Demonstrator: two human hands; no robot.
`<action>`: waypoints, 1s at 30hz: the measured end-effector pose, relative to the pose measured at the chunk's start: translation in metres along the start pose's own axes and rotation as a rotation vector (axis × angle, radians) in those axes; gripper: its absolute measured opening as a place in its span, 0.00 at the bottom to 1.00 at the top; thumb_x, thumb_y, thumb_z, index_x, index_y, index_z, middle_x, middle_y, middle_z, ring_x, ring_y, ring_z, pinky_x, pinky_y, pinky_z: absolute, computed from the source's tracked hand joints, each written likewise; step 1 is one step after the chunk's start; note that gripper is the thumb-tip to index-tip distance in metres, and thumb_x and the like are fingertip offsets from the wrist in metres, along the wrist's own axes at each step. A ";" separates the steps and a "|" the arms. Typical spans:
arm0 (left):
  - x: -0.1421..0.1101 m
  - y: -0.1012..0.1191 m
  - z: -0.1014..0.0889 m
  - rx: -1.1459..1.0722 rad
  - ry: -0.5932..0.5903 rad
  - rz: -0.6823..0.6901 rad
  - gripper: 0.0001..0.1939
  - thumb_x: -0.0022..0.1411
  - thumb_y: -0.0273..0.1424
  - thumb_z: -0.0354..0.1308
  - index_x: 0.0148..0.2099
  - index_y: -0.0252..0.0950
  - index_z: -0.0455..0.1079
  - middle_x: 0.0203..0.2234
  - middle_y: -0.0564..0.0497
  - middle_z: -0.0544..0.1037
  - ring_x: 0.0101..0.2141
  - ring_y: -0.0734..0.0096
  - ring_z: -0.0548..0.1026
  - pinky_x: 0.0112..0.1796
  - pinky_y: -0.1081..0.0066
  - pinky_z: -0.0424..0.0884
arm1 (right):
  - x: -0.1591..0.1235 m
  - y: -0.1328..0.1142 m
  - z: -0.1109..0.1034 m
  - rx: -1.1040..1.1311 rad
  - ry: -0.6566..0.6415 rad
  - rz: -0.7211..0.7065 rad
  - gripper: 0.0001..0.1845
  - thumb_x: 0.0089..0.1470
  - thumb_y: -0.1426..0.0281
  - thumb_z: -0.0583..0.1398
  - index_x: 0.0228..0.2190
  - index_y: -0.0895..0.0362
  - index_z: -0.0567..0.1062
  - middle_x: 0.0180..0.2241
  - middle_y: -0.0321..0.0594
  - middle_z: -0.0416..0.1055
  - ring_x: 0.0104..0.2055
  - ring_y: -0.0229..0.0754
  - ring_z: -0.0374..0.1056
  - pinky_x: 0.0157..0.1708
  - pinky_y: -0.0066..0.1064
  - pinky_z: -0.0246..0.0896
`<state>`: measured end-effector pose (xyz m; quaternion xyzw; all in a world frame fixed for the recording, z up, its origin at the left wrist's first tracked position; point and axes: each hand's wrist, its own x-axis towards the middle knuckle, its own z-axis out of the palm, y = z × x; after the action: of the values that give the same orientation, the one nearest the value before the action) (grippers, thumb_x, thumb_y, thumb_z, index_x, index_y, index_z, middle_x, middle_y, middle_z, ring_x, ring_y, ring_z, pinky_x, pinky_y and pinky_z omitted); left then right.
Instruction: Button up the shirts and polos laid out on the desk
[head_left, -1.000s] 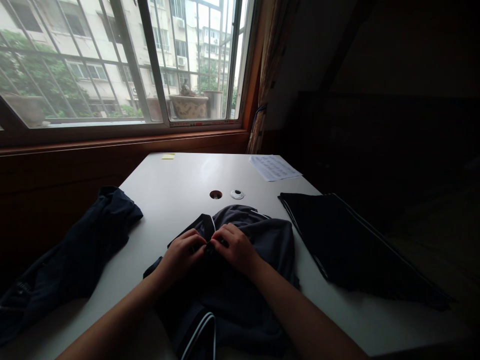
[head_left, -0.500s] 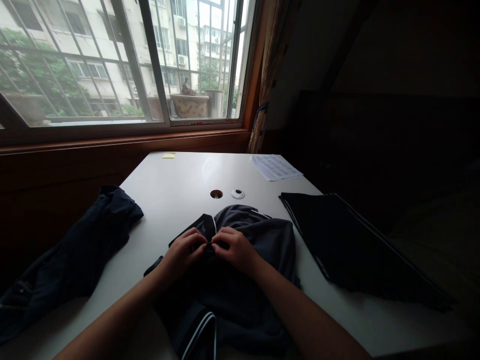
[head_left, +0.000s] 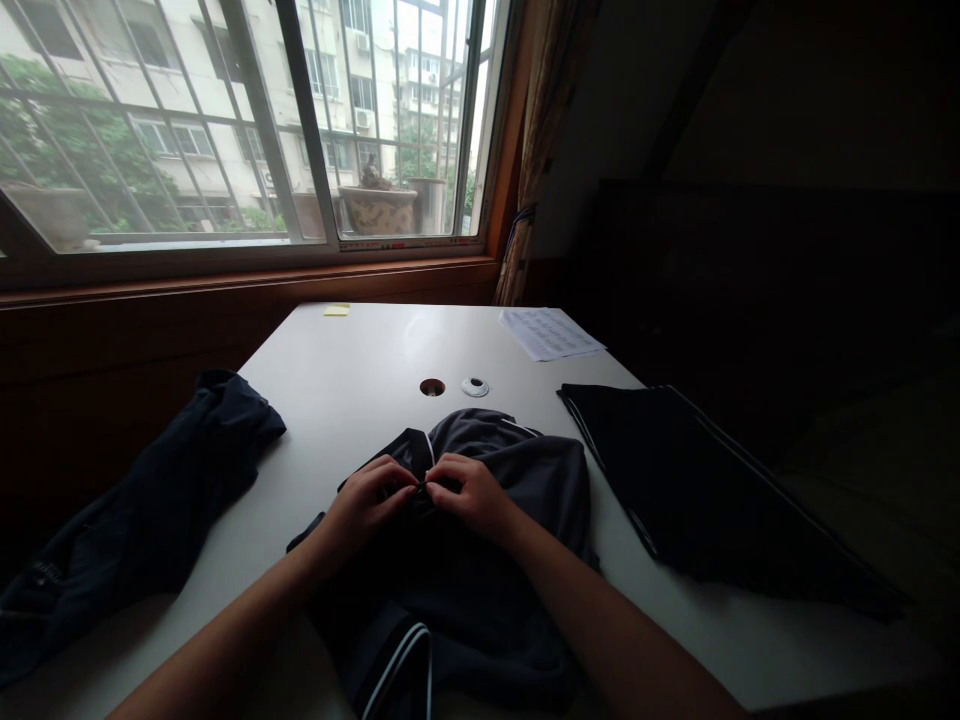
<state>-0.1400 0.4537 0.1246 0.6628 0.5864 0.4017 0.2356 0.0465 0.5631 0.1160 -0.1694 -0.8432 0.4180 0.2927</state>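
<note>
A dark navy garment (head_left: 517,620) with white piping lies bunched on the white table in front of me. My left hand (head_left: 375,495) and my right hand (head_left: 469,495) meet over its upper part. Thumb and fingers of each are pinched on the dark cloth, with the fingertips almost touching. A white-edged strip of the garment runs up just beyond the fingers. Exactly which piece of it sits between the fingertips is too dark and small to make out. Both forearms rest low over the cloth.
Another dark garment (head_left: 150,510) hangs over the table's left edge. On the right lies a folded dark garment (head_left: 697,490) with white trim. Farther back on the table (head_left: 375,370) are printed sheets (head_left: 551,333), a yellow sticky note (head_left: 337,310), a cable hole (head_left: 432,387) and its white cover (head_left: 475,386).
My hands stay at the same spot on the garment. The fingertips have shifted very slightly, and the cloth lies almost as before.
</note>
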 end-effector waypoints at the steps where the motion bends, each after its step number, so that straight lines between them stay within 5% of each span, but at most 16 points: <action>1: 0.000 0.000 0.000 0.004 0.006 -0.008 0.09 0.66 0.36 0.57 0.42 0.38 0.74 0.37 0.49 0.75 0.37 0.67 0.74 0.38 0.70 0.70 | 0.000 0.000 0.000 -0.003 0.003 0.001 0.04 0.55 0.74 0.61 0.32 0.56 0.78 0.31 0.35 0.71 0.34 0.38 0.68 0.37 0.29 0.61; 11: -0.005 0.008 -0.007 0.053 0.051 -0.011 0.12 0.65 0.38 0.56 0.49 0.40 0.69 0.39 0.49 0.75 0.39 0.66 0.74 0.40 0.68 0.70 | -0.001 -0.003 -0.002 -0.029 0.026 -0.025 0.03 0.55 0.74 0.61 0.32 0.56 0.77 0.31 0.36 0.71 0.34 0.38 0.68 0.37 0.30 0.62; 18: -0.009 0.009 -0.012 0.136 -0.036 -0.053 0.24 0.62 0.39 0.60 0.58 0.42 0.62 0.36 0.51 0.75 0.35 0.66 0.75 0.39 0.66 0.71 | -0.002 -0.003 -0.002 -0.055 0.059 -0.062 0.02 0.55 0.73 0.62 0.33 0.55 0.77 0.32 0.37 0.71 0.36 0.39 0.69 0.39 0.31 0.63; 30: -0.007 0.008 -0.020 -0.079 0.080 -0.021 0.20 0.57 0.26 0.59 0.53 0.39 0.67 0.35 0.51 0.76 0.34 0.68 0.75 0.36 0.70 0.71 | -0.002 -0.007 -0.009 -0.058 0.176 -0.058 0.03 0.56 0.69 0.62 0.30 0.55 0.76 0.32 0.39 0.72 0.35 0.41 0.68 0.39 0.34 0.64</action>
<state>-0.1516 0.4424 0.1401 0.6303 0.5860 0.4480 0.2422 0.0533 0.5634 0.1255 -0.1893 -0.8305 0.3680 0.3728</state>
